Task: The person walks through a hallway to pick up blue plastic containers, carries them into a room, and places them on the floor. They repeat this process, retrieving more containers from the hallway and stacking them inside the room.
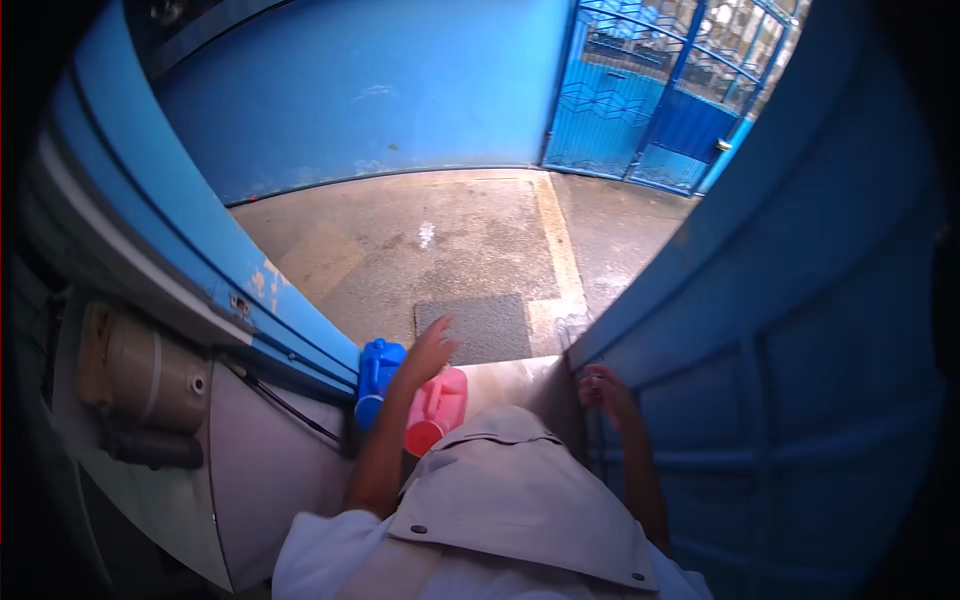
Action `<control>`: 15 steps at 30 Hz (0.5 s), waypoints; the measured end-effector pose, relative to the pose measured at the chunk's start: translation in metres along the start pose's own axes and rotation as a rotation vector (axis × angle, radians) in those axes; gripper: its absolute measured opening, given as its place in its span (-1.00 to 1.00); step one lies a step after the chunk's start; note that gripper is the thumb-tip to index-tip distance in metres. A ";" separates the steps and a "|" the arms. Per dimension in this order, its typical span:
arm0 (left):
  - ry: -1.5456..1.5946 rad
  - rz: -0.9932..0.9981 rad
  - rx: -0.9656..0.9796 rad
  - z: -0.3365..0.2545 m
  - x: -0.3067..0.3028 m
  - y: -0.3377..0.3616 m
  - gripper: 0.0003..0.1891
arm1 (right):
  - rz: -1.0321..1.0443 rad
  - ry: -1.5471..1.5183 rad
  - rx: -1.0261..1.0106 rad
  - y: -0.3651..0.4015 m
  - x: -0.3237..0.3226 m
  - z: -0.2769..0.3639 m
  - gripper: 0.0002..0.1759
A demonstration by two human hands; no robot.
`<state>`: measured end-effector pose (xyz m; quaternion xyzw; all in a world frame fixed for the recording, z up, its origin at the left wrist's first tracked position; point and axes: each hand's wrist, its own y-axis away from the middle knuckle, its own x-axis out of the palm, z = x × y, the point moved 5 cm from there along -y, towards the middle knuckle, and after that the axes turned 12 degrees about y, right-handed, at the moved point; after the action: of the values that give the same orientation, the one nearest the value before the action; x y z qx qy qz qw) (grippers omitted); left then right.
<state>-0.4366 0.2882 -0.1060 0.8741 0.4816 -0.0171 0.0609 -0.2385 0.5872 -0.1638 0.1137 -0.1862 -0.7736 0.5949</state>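
My left hand (432, 350) reaches forward with its fingers stretched out and nothing in it. Below and beside it are a blue plastic jug (379, 369) and a pink jug (440, 402) with a red cap, standing close together at the doorway's left side. My left forearm overlaps part of the blue jug. On the other side, my right hand (606, 388) is beside the blue panelled door (700, 400), fingers loosely bent with gaps between them. A grey cloth flap (520, 500) on my front hides the lower part of the pink jug's surroundings.
A pale threshold (510, 378) crosses the doorway. Outside lies a concrete yard (400, 240) with a dark square patch (475, 325), bounded by a blue wall (370, 100) and a metal gate (650, 105). A beige cylindrical tank (165, 380) stands inside at left.
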 end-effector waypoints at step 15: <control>-0.390 -0.279 -0.290 0.065 -0.108 -0.225 -0.39 | -0.138 0.643 0.120 -0.382 -0.088 0.185 -0.59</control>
<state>-0.6821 0.3088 -0.1812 0.7617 0.5737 -0.1243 0.2741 -0.6236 0.7855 -0.1624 0.3990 -0.0259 -0.7242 0.5618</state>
